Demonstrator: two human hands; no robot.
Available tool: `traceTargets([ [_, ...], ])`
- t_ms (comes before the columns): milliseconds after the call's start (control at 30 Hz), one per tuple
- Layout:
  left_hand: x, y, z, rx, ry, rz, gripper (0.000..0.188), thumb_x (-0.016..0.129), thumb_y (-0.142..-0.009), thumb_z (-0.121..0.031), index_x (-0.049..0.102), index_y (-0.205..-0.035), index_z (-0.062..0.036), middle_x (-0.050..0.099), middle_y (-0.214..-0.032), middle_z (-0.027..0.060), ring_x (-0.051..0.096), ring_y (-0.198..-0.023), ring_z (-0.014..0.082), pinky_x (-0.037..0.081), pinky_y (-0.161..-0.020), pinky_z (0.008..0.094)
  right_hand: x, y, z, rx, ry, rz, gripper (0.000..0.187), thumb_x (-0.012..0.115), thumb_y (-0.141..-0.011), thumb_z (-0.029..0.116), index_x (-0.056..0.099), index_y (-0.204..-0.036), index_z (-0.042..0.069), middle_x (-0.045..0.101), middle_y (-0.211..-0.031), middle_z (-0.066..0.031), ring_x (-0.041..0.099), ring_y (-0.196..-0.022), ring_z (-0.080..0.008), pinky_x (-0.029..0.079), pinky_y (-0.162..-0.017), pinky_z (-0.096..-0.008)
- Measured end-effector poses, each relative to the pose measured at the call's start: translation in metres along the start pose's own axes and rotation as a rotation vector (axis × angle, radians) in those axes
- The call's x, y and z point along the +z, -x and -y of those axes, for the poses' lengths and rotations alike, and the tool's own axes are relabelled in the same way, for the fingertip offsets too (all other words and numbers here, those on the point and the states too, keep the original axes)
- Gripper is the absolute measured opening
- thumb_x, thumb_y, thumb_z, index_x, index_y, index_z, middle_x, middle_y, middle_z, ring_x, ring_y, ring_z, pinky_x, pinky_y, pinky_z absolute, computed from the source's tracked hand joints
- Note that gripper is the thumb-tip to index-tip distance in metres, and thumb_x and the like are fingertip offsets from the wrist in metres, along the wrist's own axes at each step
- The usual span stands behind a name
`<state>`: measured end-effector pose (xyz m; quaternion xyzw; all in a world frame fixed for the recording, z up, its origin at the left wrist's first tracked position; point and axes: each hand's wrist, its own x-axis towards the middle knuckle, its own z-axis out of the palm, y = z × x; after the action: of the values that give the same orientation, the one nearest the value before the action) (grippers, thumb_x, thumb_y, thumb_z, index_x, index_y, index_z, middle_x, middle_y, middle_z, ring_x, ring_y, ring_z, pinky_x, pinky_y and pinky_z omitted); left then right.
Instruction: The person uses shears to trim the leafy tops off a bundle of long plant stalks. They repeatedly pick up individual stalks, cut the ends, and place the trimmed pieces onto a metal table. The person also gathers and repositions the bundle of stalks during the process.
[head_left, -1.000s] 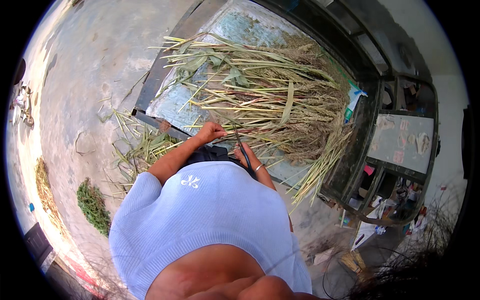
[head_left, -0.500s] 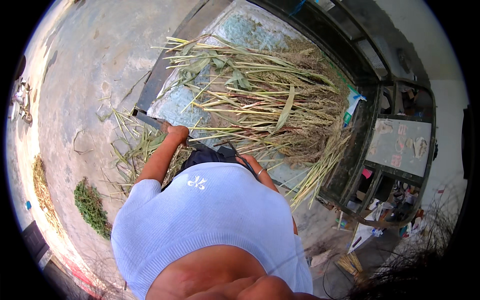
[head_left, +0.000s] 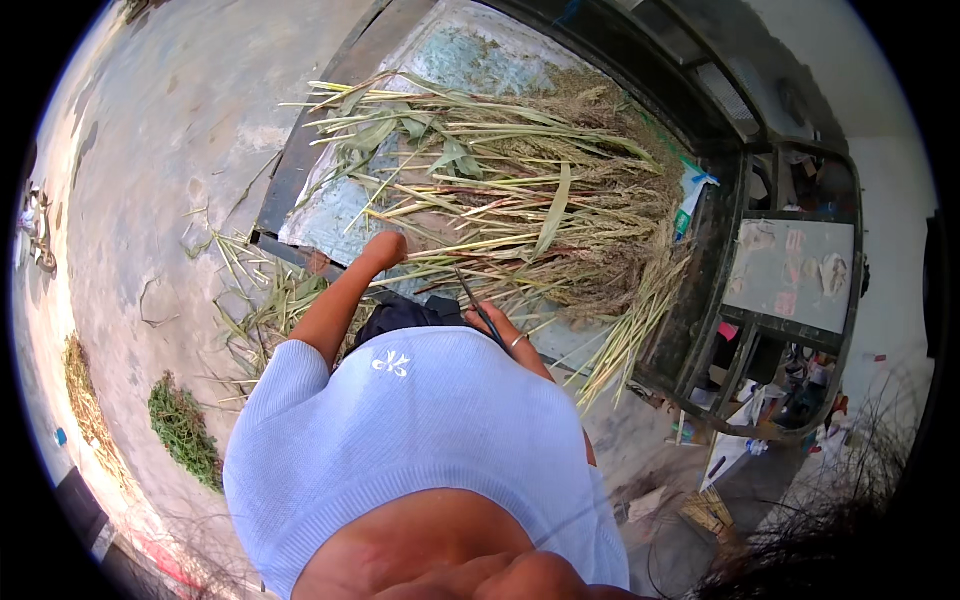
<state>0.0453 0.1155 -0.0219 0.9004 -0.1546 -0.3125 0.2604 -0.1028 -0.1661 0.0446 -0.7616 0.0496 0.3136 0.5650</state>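
A thick layer of cut sorghum-like stalks (head_left: 480, 190) lies on the bluish, worn cart bed (head_left: 345, 215), pale stem ends to the left and brown seed heads to the right. My left hand (head_left: 387, 249) is over the near edge of the bed, at the stem ends. Its fingers look curled, but their tips are hidden, and I cannot make out what is in them. Close to my waist, my right hand (head_left: 487, 318) is closed around a dark, narrow-bladed tool (head_left: 467, 288). The blade points up toward the stalks; the tool's exact kind is unclear.
A bundle of stalks (head_left: 625, 345) hangs over the bed's near right edge. Dark metal framing (head_left: 745, 190) with a grey panel (head_left: 790, 275) rises at the right. Leaf scraps (head_left: 270, 300) litter the concrete floor at left, near a green plant heap (head_left: 185, 430).
My left hand has moved forward and right, from the bed's near edge to the stem ends. The tool in my right hand has tilted slightly. The view has shifted a little.
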Motion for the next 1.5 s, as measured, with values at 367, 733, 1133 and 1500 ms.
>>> traceTargets([
  [367,0.017,0.059,-0.058,-0.243,1.119,0.055,0.005,0.059,-0.076,-0.003,0.063,-0.074,-0.0011,0.062,-0.065,0.0045,0.055,-0.051,0.0076,0.045,-0.045,0.0195,0.029,-0.045,0.026,-0.017,0.021,0.155,0.039,0.056,-0.084,0.039,0.054,-0.083,0.000,0.057,-0.069,-0.0111,0.055,-0.064,-0.0218,0.044,-0.059,-0.0340],
  [733,-0.024,0.050,-0.001,-0.173,0.376,0.289,0.007,0.061,-0.069,-0.007,0.067,-0.072,-0.0036,0.065,-0.067,0.0089,0.061,-0.058,0.0157,0.048,-0.049,0.0282,0.019,-0.034,0.016,-0.075,0.291,0.109,0.041,0.057,-0.081,0.042,0.058,-0.071,0.002,0.057,-0.064,-0.0144,0.055,-0.058,-0.0272,0.042,-0.055,-0.0366],
  [1133,-0.015,-0.083,-0.072,-0.082,-0.149,-0.166,0.030,0.067,-0.068,-0.028,0.061,-0.091,-0.0095,0.063,-0.082,0.0123,0.059,-0.077,0.0330,0.047,-0.067,0.0421,-0.005,-0.005,0.030,0.255,-0.307,-0.204,0.035,0.055,-0.084,0.041,0.054,-0.091,0.006,0.051,-0.058,-0.0005,0.044,-0.045,-0.0066,0.036,-0.040,-0.0208],
  [1500,0.016,-0.020,-0.075,-0.102,1.247,0.120,0.006,0.065,-0.075,-0.006,0.064,-0.079,-0.0019,0.063,-0.068,0.0029,0.055,-0.057,0.0073,0.045,-0.049,0.0198,-0.010,-0.007,0.007,0.262,-0.247,-0.173,0.030,0.059,-0.083,0.032,0.054,-0.094,0.005,0.051,-0.057,-0.0001,0.044,-0.043,-0.0073,0.035,-0.038,-0.0214],
])
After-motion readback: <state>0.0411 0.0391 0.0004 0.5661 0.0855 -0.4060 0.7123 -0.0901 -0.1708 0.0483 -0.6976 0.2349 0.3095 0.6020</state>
